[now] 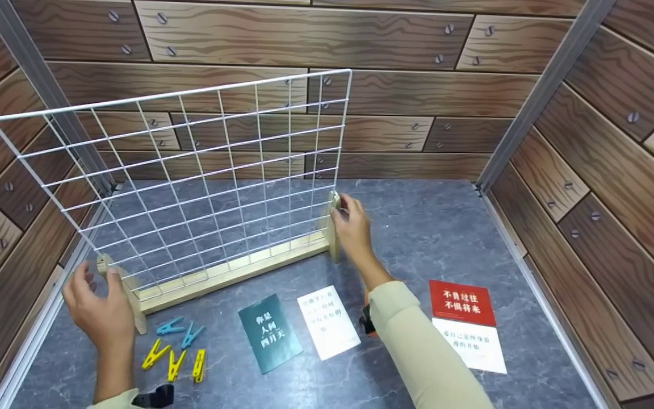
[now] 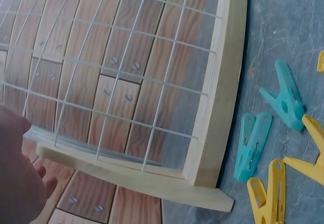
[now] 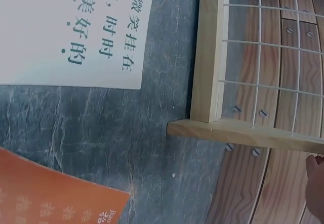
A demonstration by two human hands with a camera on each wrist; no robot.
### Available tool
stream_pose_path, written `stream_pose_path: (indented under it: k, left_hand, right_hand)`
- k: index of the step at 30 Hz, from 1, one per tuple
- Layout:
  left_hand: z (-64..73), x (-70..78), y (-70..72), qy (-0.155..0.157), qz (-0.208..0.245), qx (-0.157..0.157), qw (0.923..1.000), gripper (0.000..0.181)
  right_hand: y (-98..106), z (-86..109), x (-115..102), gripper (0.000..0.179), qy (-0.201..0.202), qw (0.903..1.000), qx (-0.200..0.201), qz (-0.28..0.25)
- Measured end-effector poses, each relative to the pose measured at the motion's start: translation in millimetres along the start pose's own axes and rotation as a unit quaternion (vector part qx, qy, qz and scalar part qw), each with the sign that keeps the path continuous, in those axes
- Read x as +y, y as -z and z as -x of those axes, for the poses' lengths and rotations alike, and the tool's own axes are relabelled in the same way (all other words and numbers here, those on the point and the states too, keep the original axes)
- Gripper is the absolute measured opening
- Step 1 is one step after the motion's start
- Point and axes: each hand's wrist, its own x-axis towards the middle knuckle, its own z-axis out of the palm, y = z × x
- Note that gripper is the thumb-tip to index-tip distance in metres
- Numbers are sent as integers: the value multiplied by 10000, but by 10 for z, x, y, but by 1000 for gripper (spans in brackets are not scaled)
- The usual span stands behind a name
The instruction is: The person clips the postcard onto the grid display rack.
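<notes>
A white wire grid rack (image 1: 236, 170) stands upright in a pale wooden base with an upright end board at each side. My left hand (image 1: 100, 309) is at the top of the left end board (image 1: 128, 289); its thumb lies by the board, while its loosely bent fingers stand apart from it in the left wrist view. At the other side, my right hand (image 1: 354, 230) holds the upper part of the right end board (image 1: 333, 238) between thumb and fingers. Part of this grip is out of sight in the right wrist view.
Yellow clothespins (image 1: 175, 364) and blue clothespins (image 1: 191, 335) lie in front of the rack. Nearby are a green card (image 1: 270, 335) and a white card (image 1: 328, 322). Farther right lie a red card (image 1: 463, 303) and another white card (image 1: 470, 345). Wood-patterned walls (image 1: 395, 91) enclose the grey floor.
</notes>
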Motion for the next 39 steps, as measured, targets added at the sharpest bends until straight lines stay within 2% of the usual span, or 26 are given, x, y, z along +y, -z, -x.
stream_pose_path:
  k: [4,7,13,19,24,27,32,39]
  left_hand:
    - [-10,-27,-30,298,81,-78,9995,44]
    - [-21,-50,-55,382,189,-80,9991,41]
    - [-38,-77,-59,337,236,45,9991,35]
    - [-53,-62,-44,367,36,171,9992,30]
    - [-76,-52,-61,398,-82,143,9991,28]
    - [-87,-53,-95,359,-110,110,9992,27]
    - [-122,-44,-173,94,-171,40,9998,26]
    - [-156,35,-315,-34,-199,-267,9994,26]
  right_hand:
    - [-44,-26,13,31,-75,9998,170,-101]
    - [-58,-37,8,27,-145,9994,314,-54]
    - [-73,-49,-5,24,-139,9992,366,88]
    - [-67,-44,-18,22,-56,9993,330,187]
    - [-37,-49,-34,20,-17,9990,311,326]
    - [-2,-53,-29,20,-21,9986,297,429]
    - [78,-58,12,20,28,9977,325,588]
    - [235,-77,88,19,125,9970,426,632]
